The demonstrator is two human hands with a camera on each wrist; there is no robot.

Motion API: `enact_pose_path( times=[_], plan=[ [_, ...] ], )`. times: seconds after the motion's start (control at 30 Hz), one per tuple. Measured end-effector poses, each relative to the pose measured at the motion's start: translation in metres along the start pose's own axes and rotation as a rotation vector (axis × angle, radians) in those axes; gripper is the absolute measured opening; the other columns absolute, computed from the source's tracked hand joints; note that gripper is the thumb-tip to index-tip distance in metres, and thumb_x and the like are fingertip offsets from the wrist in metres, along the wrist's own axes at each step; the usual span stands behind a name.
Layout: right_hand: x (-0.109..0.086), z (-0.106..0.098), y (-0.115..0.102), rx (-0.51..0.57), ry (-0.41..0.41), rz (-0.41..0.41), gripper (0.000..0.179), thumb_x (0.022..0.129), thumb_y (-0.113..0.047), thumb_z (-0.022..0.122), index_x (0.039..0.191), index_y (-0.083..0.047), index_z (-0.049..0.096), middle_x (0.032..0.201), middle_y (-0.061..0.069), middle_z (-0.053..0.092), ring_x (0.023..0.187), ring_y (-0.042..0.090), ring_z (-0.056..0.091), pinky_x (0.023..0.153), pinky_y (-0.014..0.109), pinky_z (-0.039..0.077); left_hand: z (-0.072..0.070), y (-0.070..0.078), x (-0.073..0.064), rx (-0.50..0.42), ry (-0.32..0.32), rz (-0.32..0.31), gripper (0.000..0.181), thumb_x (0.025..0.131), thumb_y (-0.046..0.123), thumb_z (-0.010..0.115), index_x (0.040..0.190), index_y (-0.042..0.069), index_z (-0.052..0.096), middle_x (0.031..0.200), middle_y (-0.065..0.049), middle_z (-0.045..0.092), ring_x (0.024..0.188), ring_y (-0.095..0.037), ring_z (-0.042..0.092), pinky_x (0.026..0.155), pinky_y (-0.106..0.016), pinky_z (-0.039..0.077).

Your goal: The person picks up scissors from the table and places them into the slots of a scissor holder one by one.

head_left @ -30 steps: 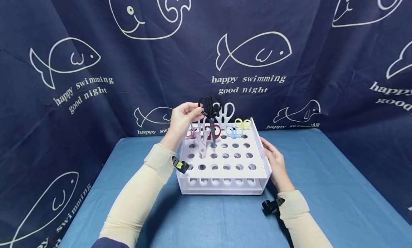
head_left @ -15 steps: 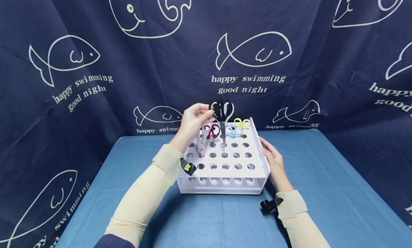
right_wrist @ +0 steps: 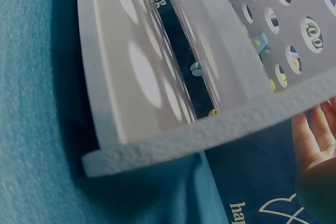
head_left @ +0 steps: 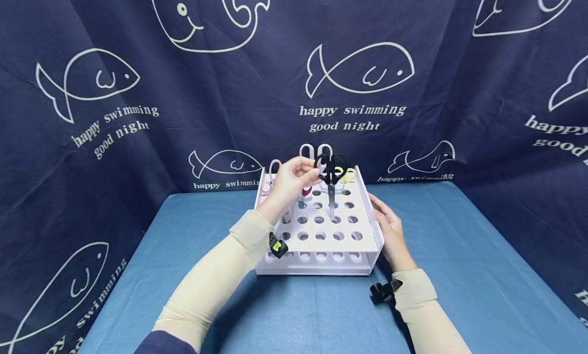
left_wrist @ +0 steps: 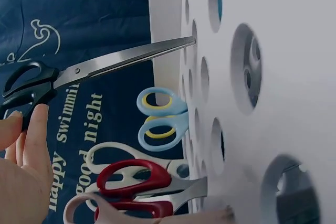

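Note:
My left hand (head_left: 291,184) pinches a pair of black-handled scissors (head_left: 331,190) by one finger loop. They hang points down over a white rack (head_left: 317,246) with rows of round holes. In the left wrist view the tip of the blades (left_wrist: 131,56) meets a hole in the upper plate; how deep it sits I cannot tell. Against the rack's right side panel rests my right hand (head_left: 388,229), its fingers fairly straight along the outside. Red scissors (left_wrist: 128,177), light blue scissors (left_wrist: 163,121) and white scissors (head_left: 316,150) stand in holes.
Yellow scissors (head_left: 349,174) stand at the back right of the rack, and pale pink scissors (head_left: 274,166) at the left, partly behind my left hand. Beneath lies a blue cloth (head_left: 294,313). A dark blue printed curtain (head_left: 257,103) rises behind.
My left hand has carried the black scissors to the right and lowered them, from near the pale pink pair to a hole right of the middle. My right hand stays at the rack's side.

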State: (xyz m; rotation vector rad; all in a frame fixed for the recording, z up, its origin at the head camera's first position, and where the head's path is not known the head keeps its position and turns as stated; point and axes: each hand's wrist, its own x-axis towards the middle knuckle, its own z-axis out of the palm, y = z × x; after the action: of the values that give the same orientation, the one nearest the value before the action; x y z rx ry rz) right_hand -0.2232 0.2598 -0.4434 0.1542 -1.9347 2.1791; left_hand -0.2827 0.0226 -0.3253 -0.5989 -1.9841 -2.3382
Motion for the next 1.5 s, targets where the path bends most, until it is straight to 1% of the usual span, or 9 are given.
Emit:
enact_pose_path(
  times=[0.13,0.23,0.5,0.77,0.9,1.07,1.17,1.33,1.5],
  plan=[
    [0.001,0.001,0.001,0.005,-0.001,-0.003,0.049,0.102,-0.021,0.047,0.146,-0.003,0.041,0.140,0.002,0.051,0.114,0.004,0.055,0.090,0.014,0.051,0.002,-0.002,-0.002,0.003,-0.004,-0.010,0.018,0.088,-0.011,0.061,0.105,-0.016,0.057,0.075,0.002,0.061,0.068,-0.007,0.066,0.079,-0.035,0.060],
    [0.002,0.002,0.001,0.006,-0.005,-0.011,0.048,0.101,-0.021,0.048,0.146,-0.003,0.041,0.140,0.004,0.052,0.114,0.004,0.056,0.090,0.015,0.051,0.002,-0.003,-0.004,0.042,-0.006,-0.020,0.020,0.087,-0.009,0.063,0.105,-0.016,0.057,0.075,0.003,0.061,0.068,-0.007,0.066,0.079,-0.033,0.060],
    [0.004,0.000,0.003,0.028,-0.012,-0.029,0.048,0.101,-0.020,0.048,0.146,-0.001,0.041,0.132,-0.005,0.056,0.111,0.004,0.057,0.089,0.015,0.052,0.003,-0.008,-0.009,0.101,-0.037,-0.064,0.016,0.087,-0.007,0.065,0.101,-0.010,0.060,0.078,0.002,0.062,0.069,-0.006,0.066,0.080,-0.032,0.060],
    [0.003,0.000,0.004,0.031,-0.005,-0.023,0.048,0.102,-0.019,0.047,0.146,-0.001,0.041,0.132,-0.005,0.056,0.111,0.004,0.057,0.089,0.015,0.051,0.003,-0.013,-0.012,0.153,-0.059,-0.082,0.015,0.085,-0.008,0.066,0.099,-0.009,0.060,0.076,0.002,0.063,0.070,-0.005,0.065,0.079,-0.030,0.060],
    [0.002,0.000,0.002,0.028,-0.001,-0.022,0.048,0.102,-0.019,0.047,0.146,-0.001,0.041,0.132,-0.005,0.056,0.111,0.004,0.057,0.089,0.015,0.052,0.002,-0.016,-0.011,0.190,-0.074,-0.066,0.017,0.085,-0.007,0.068,0.100,-0.008,0.061,0.080,-0.006,0.066,0.070,-0.004,0.065,0.079,-0.030,0.060],
    [0.002,0.001,0.000,0.032,0.000,-0.024,0.048,0.102,-0.019,0.047,0.145,-0.001,0.041,0.131,-0.005,0.057,0.110,0.004,0.058,0.088,0.015,0.052,-0.001,-0.018,-0.012,0.337,-0.065,-0.033,0.019,0.083,0.000,0.072,0.100,-0.002,0.065,0.088,-0.012,0.070,0.068,-0.003,0.062,0.072,-0.023,0.059],
    [0.002,0.001,-0.001,0.039,-0.002,-0.027,0.047,0.102,-0.017,0.047,0.145,0.000,0.041,0.130,-0.005,0.057,0.108,0.004,0.059,0.087,0.016,0.053,-0.002,-0.019,-0.012,0.374,-0.072,-0.023,0.021,0.082,0.000,0.073,0.101,-0.002,0.066,0.090,-0.015,0.070,0.068,-0.002,0.061,0.069,-0.020,0.057],
    [0.001,0.002,-0.001,0.053,-0.002,-0.023,0.047,0.101,-0.017,0.047,0.145,0.000,0.041,0.129,-0.004,0.057,0.105,0.004,0.060,0.085,0.016,0.054,-0.003,-0.021,-0.013,0.405,-0.093,-0.012,0.022,0.081,-0.001,0.074,0.101,-0.003,0.066,0.090,-0.016,0.070,0.069,-0.001,0.060,0.068,-0.018,0.056],
    [0.001,0.002,-0.002,0.062,-0.006,-0.017,0.048,0.101,-0.017,0.047,0.145,0.000,0.041,0.130,-0.002,0.056,0.105,0.004,0.059,0.085,0.017,0.054,-0.003,-0.022,-0.014,0.482,-0.097,-0.006,0.021,0.078,0.000,0.076,0.098,-0.001,0.069,0.088,-0.014,0.071,0.068,-0.001,0.060,0.068,-0.017,0.054]
  ],
)
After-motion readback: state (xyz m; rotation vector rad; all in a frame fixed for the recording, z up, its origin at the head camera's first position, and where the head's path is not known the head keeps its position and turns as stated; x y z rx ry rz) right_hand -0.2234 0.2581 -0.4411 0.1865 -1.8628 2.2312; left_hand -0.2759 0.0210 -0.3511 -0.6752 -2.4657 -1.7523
